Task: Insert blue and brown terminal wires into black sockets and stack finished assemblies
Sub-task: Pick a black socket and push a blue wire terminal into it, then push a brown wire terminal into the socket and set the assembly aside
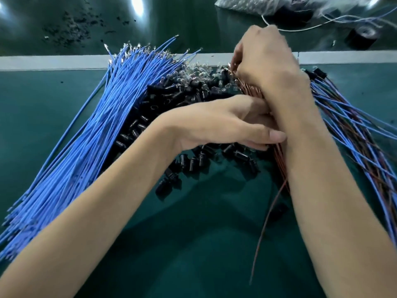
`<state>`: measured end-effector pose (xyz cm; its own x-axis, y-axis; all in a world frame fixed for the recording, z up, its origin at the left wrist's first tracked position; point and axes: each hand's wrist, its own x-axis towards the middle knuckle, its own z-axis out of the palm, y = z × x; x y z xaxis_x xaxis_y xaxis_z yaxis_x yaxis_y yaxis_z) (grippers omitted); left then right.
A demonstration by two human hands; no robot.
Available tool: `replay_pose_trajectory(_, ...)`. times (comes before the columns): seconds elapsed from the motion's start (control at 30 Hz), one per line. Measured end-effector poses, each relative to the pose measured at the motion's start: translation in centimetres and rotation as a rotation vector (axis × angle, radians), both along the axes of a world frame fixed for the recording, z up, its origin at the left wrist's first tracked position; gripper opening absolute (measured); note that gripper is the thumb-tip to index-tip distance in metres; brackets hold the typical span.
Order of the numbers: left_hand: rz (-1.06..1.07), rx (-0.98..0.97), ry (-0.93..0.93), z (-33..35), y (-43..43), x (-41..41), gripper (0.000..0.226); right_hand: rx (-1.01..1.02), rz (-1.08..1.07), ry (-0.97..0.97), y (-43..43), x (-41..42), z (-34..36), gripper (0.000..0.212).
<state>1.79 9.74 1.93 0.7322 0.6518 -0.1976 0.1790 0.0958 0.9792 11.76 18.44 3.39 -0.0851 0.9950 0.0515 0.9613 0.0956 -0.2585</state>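
Head view: right hand [264, 61] pinches the brown wires [253, 90]; left hand [225, 123] grips them just below. Beyond the right hand, a plastic bag [247, 5] holds blurred dark parts.

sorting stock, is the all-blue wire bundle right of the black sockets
No, the all-blue wire bundle lies left of the black plastic sockets.

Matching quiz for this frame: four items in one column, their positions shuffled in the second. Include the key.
1 blue wires
2 black sockets
3 brown wires
4 finished assemblies

A far right, fanned out
B centre pile
C left bundle
D beneath the right hand

Pairs: 1-C, 2-B, 3-D, 4-A
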Motion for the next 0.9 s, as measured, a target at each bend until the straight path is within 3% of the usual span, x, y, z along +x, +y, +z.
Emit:
replay_pose_trajectory(0.23, -0.121, 0.118, 0.146, -0.2, 0.2, 0.0, 0.039, 0.034, -0.054, -0.154, 0.1, 1.9, -1.1, 0.030)
replay_pose_trajectory(0.43, -0.075, 0.282, 0.361, -0.6, 1.0, -0.5, 0.049, 0.190, 0.003, -0.050, -0.7, 3.3, -2.8, 0.038)
replay_pose_trajectory(0.67, -0.063, 0.327, 0.355, -0.7, 1.0, -0.5, 0.040, 0.257, -0.242, 0.064, -1.2, 3.7, -3.7, 0.038)
replay_pose_trajectory(0.9, 0.193, 0.416, 0.384, -1.6, 2.2, -1.5, 0.024, 0.322, -0.376, 0.283, -0.5, 5.9, -4.4, 0.026)
